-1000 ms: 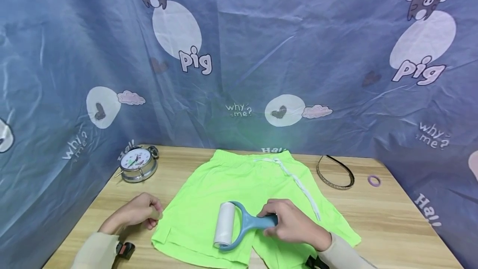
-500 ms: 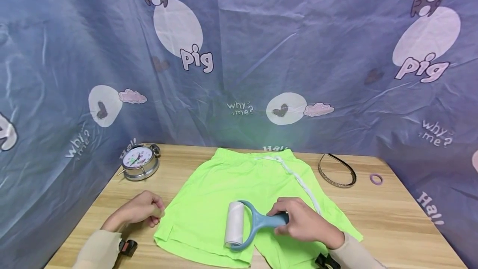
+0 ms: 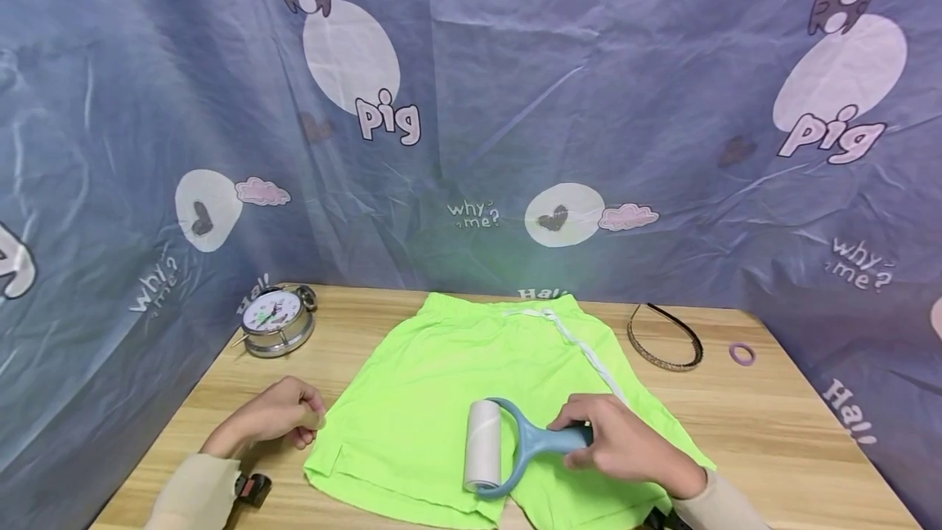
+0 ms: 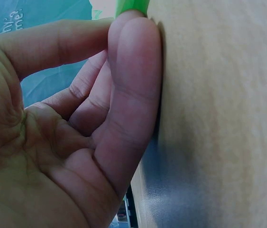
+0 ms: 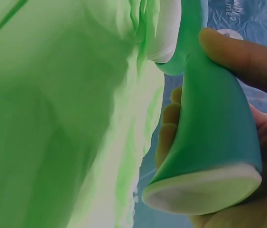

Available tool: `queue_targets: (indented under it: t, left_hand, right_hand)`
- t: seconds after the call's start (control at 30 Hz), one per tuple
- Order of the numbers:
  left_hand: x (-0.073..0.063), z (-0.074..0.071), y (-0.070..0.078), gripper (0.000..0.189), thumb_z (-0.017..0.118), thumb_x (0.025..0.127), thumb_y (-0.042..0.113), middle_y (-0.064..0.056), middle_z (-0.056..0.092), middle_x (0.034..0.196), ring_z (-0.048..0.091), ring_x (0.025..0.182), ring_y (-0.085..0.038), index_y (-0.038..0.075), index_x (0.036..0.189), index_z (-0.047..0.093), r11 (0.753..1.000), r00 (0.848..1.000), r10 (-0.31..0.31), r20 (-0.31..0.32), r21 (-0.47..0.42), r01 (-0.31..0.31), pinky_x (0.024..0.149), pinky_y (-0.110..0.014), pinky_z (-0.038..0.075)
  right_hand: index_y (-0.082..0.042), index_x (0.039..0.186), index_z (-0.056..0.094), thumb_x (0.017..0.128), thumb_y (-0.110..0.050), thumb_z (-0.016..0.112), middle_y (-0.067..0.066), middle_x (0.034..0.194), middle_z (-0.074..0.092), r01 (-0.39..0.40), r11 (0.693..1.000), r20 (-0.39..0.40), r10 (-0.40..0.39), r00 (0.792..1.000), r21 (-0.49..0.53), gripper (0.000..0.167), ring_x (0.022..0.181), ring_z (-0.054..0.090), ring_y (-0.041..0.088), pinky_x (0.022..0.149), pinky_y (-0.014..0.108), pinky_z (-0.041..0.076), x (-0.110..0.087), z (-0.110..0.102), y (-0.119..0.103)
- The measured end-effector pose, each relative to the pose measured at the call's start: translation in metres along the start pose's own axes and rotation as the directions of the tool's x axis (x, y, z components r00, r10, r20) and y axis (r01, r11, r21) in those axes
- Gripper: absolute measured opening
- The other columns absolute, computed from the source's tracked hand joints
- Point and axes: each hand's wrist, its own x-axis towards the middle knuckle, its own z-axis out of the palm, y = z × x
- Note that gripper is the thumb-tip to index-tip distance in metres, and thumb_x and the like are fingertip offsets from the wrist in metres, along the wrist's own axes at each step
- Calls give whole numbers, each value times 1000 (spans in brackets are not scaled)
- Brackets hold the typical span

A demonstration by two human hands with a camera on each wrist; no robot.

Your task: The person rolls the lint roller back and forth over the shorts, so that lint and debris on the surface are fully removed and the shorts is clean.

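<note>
Neon-green shorts (image 3: 412, 399) with a white drawstring (image 3: 589, 354) lie spread flat on the wooden table. My right hand (image 3: 618, 440) grips the blue handle of a lint roller (image 3: 483, 444), whose white roll rests on the shorts near the middle, by the leg split. In the right wrist view my thumb and fingers wrap around the handle (image 5: 214, 128). At the left edge of the shorts, my left hand (image 3: 275, 415) pinches the hem; in the left wrist view a bit of green cloth (image 4: 132, 5) shows at the fingertips.
A silver alarm clock (image 3: 278, 321) lies at the back left of the table. At the back right are a headband (image 3: 666, 365) and a small purple ring (image 3: 742, 354). A blue printed curtain (image 3: 486, 105) stands behind and along the sides.
My right hand has moved the lint roller rightward across the shorts toward the leg split. My left hand keeps its place at the left edge.
</note>
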Motion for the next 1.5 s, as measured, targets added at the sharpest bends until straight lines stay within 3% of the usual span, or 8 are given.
queue_targets:
  t: [0.13,0.53,0.97,1.5]
  left_hand:
    - [0,1,0,10,63,83,3,-6,62,69,62,61,-15,-5,89,65,1000,1000,-1,-3,5,1,55,-28,57]
    - [-2,0,1,11,63,83,3,-6,62,67,61,60,-15,-6,89,64,1000,1000,7,8,-1,-7,55,-28,57]
    - [0,0,-1,8,62,84,2,-5,61,67,61,60,-15,-5,88,64,1000,1000,-1,3,4,1,54,-28,57]
    - [-1,0,0,9,64,83,3,-6,61,66,61,59,-15,-6,88,64,1000,1000,16,6,18,-16,54,-28,58]
  right_hand:
    - [-30,95,75,67,-11,89,-17,81,62,24,1000,-11,-24,1000,8,37,69,49,-3,63,18,44,-5,-4,7]
    - [-28,103,75,72,-10,86,-14,86,66,61,993,62,-67,996,101,38,72,50,-2,60,19,45,-16,-19,31]
    - [-31,101,74,66,-12,90,-17,87,65,123,992,18,-124,992,24,43,74,48,-6,60,17,42,-35,-35,43]
    - [-25,98,73,63,-4,86,-15,86,66,39,999,-10,-39,999,38,43,76,52,-6,59,18,41,-83,-61,67]
